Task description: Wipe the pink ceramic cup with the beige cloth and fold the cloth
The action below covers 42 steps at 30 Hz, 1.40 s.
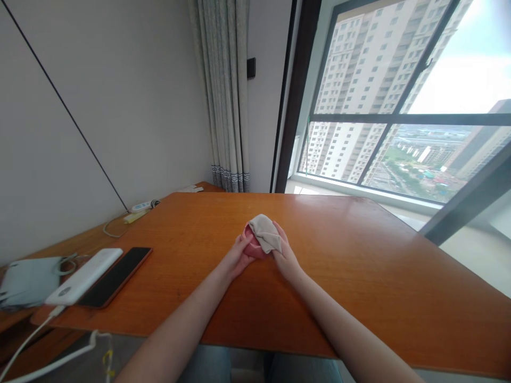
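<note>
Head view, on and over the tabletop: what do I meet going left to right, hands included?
Power bank → phone → left hand → grey cloth → right hand.

Power bank (85, 276) and phone (115, 279) lie together at the near left corner of the worktop (359, 276); cloth (266, 232) between left hand (238, 259) and right hand (288, 259), around its middle.

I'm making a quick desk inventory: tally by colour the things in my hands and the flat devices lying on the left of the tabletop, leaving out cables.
Pink: 1 (the pink item)
Grey: 1 (the grey cloth)
White: 1 (the white device)
Black: 1 (the black phone)
Total: 4
</note>
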Available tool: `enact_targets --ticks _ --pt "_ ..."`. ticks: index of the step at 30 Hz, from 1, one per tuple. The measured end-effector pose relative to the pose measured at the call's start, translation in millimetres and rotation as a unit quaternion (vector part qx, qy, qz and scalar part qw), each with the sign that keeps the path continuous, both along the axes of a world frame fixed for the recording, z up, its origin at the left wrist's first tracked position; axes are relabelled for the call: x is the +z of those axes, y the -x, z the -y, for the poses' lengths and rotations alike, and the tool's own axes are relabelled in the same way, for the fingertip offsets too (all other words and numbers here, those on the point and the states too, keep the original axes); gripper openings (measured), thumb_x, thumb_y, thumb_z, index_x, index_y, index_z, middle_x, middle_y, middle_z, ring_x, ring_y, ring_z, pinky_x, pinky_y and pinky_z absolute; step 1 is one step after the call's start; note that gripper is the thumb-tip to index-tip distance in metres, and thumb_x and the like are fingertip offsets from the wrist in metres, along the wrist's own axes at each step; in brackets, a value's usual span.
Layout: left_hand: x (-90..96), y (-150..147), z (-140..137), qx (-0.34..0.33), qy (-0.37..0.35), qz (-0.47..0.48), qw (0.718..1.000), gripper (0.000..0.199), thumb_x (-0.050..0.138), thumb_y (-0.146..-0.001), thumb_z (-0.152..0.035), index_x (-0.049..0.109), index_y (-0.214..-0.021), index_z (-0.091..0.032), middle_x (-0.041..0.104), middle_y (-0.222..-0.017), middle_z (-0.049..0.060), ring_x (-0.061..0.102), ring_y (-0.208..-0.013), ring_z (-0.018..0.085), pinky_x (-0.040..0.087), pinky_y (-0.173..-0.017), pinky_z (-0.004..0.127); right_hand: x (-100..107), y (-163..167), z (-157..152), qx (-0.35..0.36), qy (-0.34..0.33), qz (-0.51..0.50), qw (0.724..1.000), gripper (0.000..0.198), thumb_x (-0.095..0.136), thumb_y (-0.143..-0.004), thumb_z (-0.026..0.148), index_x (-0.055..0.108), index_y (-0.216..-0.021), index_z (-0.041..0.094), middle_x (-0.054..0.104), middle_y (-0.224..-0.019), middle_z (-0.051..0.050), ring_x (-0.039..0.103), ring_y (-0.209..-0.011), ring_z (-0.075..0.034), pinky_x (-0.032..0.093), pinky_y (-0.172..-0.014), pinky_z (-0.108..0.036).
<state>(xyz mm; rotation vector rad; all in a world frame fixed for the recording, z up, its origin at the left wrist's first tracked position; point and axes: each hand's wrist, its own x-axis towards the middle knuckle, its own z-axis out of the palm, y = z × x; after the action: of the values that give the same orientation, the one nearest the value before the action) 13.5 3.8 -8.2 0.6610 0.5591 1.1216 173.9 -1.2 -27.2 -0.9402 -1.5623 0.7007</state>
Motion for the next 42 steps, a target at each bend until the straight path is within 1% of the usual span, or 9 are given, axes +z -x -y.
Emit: enact_targets --ticks 6,12,15,20,25,29,34,38,42 --pt "6.3 2.9 3.6 -0.145 -0.015 0.053 0.988 0.055 0.046 -0.088 -0.050 0.045 -0.134 -0.020 0.051 -0.136 0.012 0.048 -0.123 0.026 0.042 -0.099 0.039 4.2 -9.8 -1.3 -0.063 -0.011 -0.067 0.996 0.041 0.048 -0.080 0.025 0.058 -0.120 0.025 0.049 -0.136 -0.004 0.044 -0.126 -0.023 0.029 -0.111 -0.042" --pt "0.2 0.6 6.3 -0.210 0.049 -0.025 0.976 0.054 0.045 -0.088 -0.051 0.052 -0.128 -0.015 0.062 -0.120 0.014 0.062 -0.100 0.023 0.049 -0.080 0.032 6.3 -26.6 -14.0 0.011 0.120 -0.166 0.979 0.032 0.049 -0.080 0.035 0.067 -0.103 0.022 0.070 -0.105 -0.004 0.061 -0.105 -0.025 0.042 -0.100 -0.043" --pt "-5.2 -4.2 7.0 -0.179 0.065 -0.031 0.981 0.047 0.050 -0.087 -0.045 0.057 -0.122 -0.014 0.066 -0.113 0.012 0.064 -0.093 0.021 0.049 -0.082 0.033 7.4 -25.1 -14.5 0.006 0.144 -0.190 0.971 0.029 0.053 -0.078 0.037 0.070 -0.096 0.022 0.071 -0.103 -0.004 0.061 -0.105 -0.027 0.044 -0.098 -0.043" --pt "-6.0 -4.2 2.5 -0.122 0.055 -0.016 0.991 0.041 0.053 -0.086 -0.038 0.059 -0.117 -0.012 0.068 -0.108 0.012 0.065 -0.085 0.020 0.050 -0.079 0.033 16.7 -21.2 -11.4 0.026 0.079 -0.115 0.990 0.030 0.051 -0.078 0.033 0.070 -0.099 0.022 0.069 -0.110 -0.004 0.059 -0.109 -0.027 0.041 -0.101 -0.042" --pt "-0.3 -2.5 3.3 -0.072 0.029 -0.008 0.997 0.041 0.056 -0.085 -0.034 0.056 -0.122 -0.017 0.064 -0.118 0.009 0.062 -0.101 0.023 0.051 -0.085 0.034 14.8 -20.4 -10.0 0.011 0.045 -0.073 0.996 0.041 0.047 -0.079 0.025 0.062 -0.117 0.023 0.063 -0.122 -0.003 0.055 -0.116 -0.026 0.040 -0.102 -0.044" --pt "2.8 -2.8 2.9 -0.035 -0.002 0.019 0.999 0.044 0.057 -0.085 -0.030 0.051 -0.127 -0.019 0.058 -0.126 0.008 0.055 -0.115 0.025 0.049 -0.090 0.036 12.4 -13.5 -5.0 -0.004 0.018 -0.051 0.999 0.049 0.046 -0.081 0.022 0.052 -0.129 0.026 0.054 -0.133 -0.002 0.047 -0.125 -0.024 0.033 -0.108 -0.045" --pt "0.3 0.2 -4.6 0.040 -0.015 0.014 0.999 0.048 0.062 -0.081 -0.028 0.049 -0.127 -0.020 0.052 -0.133 0.011 0.054 -0.114 0.023 0.051 -0.088 0.035 13.6 -0.8 5.6 -0.004 -0.026 0.031 0.999 0.042 0.049 -0.081 0.020 0.059 -0.121 0.029 0.034 -0.148 -0.002 0.032 -0.135 -0.025 0.026 -0.112 -0.043" --pt "-3.2 1.9 -4.4 0.024 -0.030 0.018 0.999 0.056 0.066 -0.079 -0.025 0.044 -0.129 -0.027 0.049 -0.136 0.009 0.054 -0.114 0.023 0.050 -0.089 0.037 12.4 2.0 9.8 -0.008 -0.048 0.081 0.995 0.038 0.050 -0.081 0.019 0.062 -0.116 0.027 0.023 -0.152 -0.002 0.023 -0.139 -0.025 0.025 -0.113 -0.043" --pt "-2.7 0.3 1.1 -0.037 -0.049 0.031 0.998 0.059 0.068 -0.078 -0.026 0.043 -0.131 -0.028 0.047 -0.138 0.009 0.051 -0.120 0.025 0.046 -0.096 0.042 9.2 -0.1 9.8 -0.042 -0.050 0.056 0.996 0.036 0.047 -0.081 0.017 0.060 -0.114 0.026 0.027 -0.149 -0.003 0.031 -0.135 -0.024 0.025 -0.112 -0.044"
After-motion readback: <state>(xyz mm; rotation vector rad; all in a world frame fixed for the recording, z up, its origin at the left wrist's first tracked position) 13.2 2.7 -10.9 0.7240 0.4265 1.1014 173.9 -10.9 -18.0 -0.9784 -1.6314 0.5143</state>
